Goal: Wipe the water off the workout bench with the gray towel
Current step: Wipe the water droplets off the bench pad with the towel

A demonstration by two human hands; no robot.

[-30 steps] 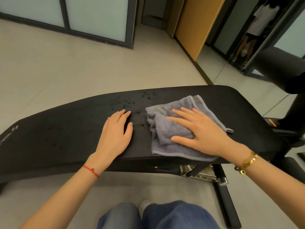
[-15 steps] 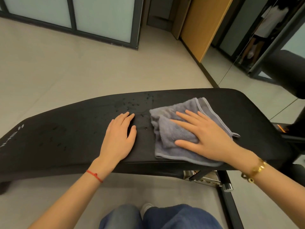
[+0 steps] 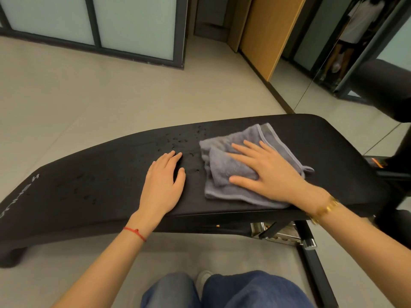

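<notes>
towel parked right of the droplets

nearest the camera, the left hand lies flat and open on the black surface, holding nothing. just to its right, the right hand presses spread fingers onto the folded gray towel, pinning rather than gripping it. farther back, water droplets bead left of the towel; fainter ones perhaps sit toward the surface's left end. the right hand is nearer; the wipe likely runs leftward along the surface's length.

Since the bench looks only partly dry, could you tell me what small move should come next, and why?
Probably slide the towel under the right hand leftward toward the droplets, lifting the left hand clear. Beads of water sit just left of the towel on the bench.
</notes>
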